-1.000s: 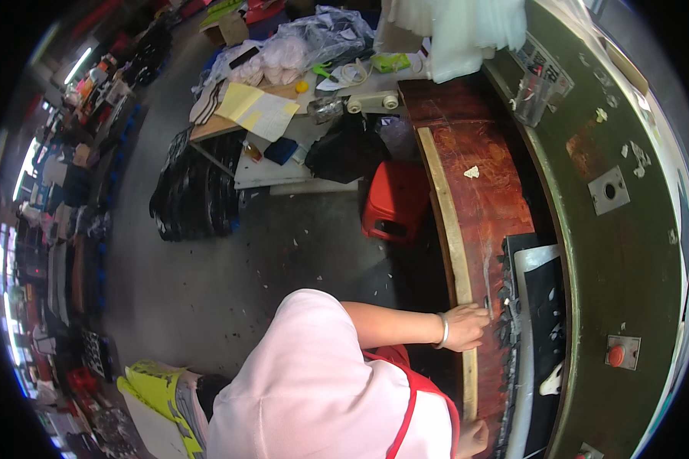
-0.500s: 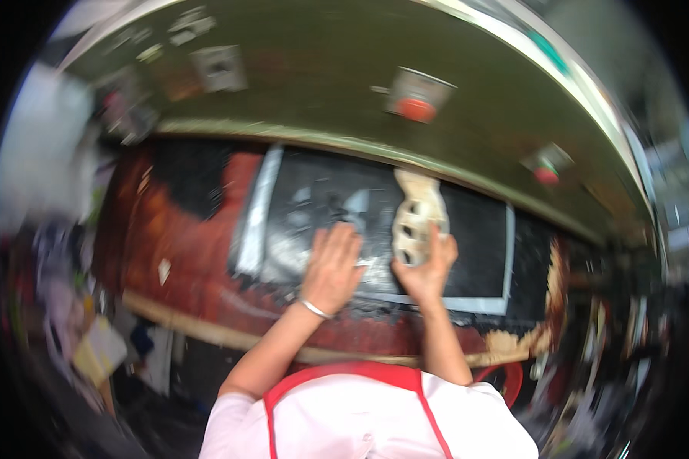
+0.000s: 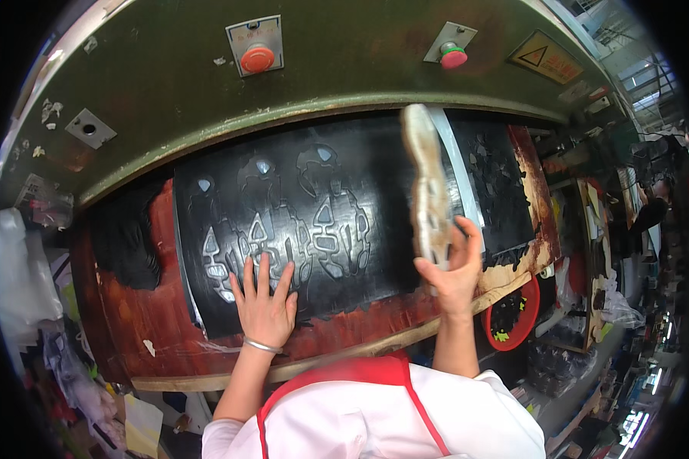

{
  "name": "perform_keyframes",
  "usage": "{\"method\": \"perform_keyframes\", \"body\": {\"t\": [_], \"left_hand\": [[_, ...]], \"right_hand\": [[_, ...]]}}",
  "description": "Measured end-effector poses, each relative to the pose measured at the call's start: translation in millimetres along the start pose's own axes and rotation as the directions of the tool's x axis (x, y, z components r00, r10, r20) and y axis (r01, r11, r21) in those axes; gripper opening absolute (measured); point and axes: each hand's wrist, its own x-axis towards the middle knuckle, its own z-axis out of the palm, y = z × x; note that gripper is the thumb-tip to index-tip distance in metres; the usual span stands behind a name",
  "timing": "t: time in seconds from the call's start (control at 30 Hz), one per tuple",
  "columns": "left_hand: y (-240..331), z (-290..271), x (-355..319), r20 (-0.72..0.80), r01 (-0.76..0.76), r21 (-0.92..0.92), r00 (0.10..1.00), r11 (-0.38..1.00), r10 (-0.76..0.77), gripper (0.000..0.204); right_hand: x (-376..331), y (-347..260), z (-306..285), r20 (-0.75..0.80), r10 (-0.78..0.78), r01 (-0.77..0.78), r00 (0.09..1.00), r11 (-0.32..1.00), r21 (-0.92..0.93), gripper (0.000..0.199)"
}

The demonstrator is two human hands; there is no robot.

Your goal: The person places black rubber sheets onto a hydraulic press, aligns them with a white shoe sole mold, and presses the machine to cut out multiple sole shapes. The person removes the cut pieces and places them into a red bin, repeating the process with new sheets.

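My left hand (image 3: 266, 304) lies flat on a black sheet (image 3: 283, 222), its fingers spread over the lower edge of several shoe-part outlines pressed or cut into the sheet. Pale material shows through some of these cut openings. In my right hand (image 3: 455, 268) is a long, pale, shoe-shaped cutting die (image 3: 427, 180), gripped at its near end between thumb and fingers. The die stands tilted above the sheet's right part, with openings along its side; slight blur softens its edges.
A green machine beam (image 3: 344, 76) spans the far side, carrying a red button (image 3: 257, 58) and a pink button (image 3: 453, 55). Black scraps (image 3: 126, 249) lie on the left of the reddish board (image 3: 172, 321). A red bin (image 3: 532, 310) with scraps stands at right below the board's edge.
The view has shifted to the right along the machine. My right hand has raised and tilted the die over the sheet. My left hand's fingers have spread wider on the sheet.
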Motion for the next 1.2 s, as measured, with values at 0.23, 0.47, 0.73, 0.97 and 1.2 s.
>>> {"method": "perform_keyframes", "body": {"t": [0.23,0.47,0.73,0.97,1.2], "left_hand": [[0.0,-4.2,6.1,0.037,0.004,0.005,0.999,1.000,-0.004,0.052],[-8.6,-0.1,50.3,-0.016,0.019,0.018,1.000,1.000,-0.019,0.049],[-36.0,2.1,103.1,-0.228,0.011,-0.109,0.973,0.994,-0.036,0.044],[-37.6,14.0,80.8,-0.167,0.046,-0.149,0.983,0.988,-0.071,0.034],[-60.4,30.8,126.9,-0.177,0.106,-0.252,0.972,0.962,-0.153,0.018]], "right_hand": [[-1.2,-3.1,-16.1,0.018,-0.022,0.026,1.000,0.954,-0.297,0.082],[51.6,68.7,33.6,0.112,-0.239,0.240,0.965,0.620,-0.747,0.100],[156.6,67.6,43.1,-0.060,-0.094,0.057,0.994,0.889,-0.454,0.091],[280.1,6.9,65.2,-0.054,-0.615,0.335,0.786,0.499,-0.799,0.089],[283.3,27.6,72.9,-0.075,-0.639,0.370,0.765,0.533,-0.761,0.098]]}}
